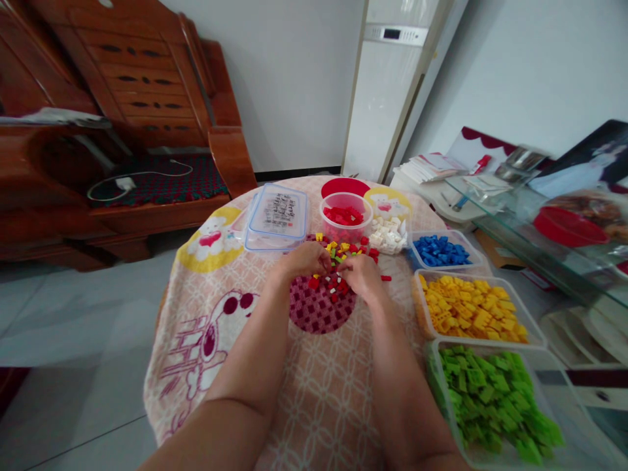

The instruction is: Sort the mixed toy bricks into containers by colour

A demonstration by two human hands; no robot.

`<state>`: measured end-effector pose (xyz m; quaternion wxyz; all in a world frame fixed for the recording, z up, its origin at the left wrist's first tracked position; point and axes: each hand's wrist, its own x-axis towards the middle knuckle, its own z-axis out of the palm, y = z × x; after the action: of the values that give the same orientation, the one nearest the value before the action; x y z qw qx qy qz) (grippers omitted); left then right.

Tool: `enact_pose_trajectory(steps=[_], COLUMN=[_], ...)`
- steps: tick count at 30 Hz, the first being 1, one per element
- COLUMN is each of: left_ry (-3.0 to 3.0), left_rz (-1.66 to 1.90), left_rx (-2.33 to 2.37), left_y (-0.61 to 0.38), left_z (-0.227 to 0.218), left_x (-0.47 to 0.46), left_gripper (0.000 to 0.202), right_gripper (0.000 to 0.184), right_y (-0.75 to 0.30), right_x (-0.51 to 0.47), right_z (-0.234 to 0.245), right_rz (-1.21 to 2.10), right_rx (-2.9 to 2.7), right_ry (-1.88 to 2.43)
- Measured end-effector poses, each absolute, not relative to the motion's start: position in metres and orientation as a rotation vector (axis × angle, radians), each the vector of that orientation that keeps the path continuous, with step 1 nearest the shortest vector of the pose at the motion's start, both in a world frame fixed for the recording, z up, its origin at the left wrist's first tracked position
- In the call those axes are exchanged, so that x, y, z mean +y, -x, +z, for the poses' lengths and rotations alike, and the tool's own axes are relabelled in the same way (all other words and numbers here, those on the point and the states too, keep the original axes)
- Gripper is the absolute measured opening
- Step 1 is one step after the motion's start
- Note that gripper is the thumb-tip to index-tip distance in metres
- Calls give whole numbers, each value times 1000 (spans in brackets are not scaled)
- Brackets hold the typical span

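My left hand and my right hand are close together over a loose heap of small toy building bricks, mostly red and yellow with some green and white. The left fingers are curled down at the heap's left side, and whatever they pinch is too small to make out. On the right side, my other hand's fingers bend inward among the bricks, their tips partly hidden. A round clear tub of red bricks stands just behind the heap. White bricks lie in a pile to its right.
Clear boxes of blue bricks, yellow bricks and green bricks line the table's right side. Blue-rimmed lids lie at the back left, and a red round lid behind the tub. A patterned cloth covers the table.
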<state>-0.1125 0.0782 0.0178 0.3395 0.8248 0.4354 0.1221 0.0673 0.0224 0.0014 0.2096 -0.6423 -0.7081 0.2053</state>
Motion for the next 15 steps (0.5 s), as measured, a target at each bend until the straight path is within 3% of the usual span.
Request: enact_pose_trajectory(steps=[5,15], left_ry=[-2222,-2428], left_rz=[232,34], left_rx=[1165,1313], left_y=[100,94], left_z=[15,18], left_x=[75,69], left_gripper=[17,15], right_gripper=[27,19], right_y=[-60,-57], right_x=[19,22], right_z=[6,1], right_rz=[395,394], right_rx=[-2140,-2099], right_ry=[1963,1915])
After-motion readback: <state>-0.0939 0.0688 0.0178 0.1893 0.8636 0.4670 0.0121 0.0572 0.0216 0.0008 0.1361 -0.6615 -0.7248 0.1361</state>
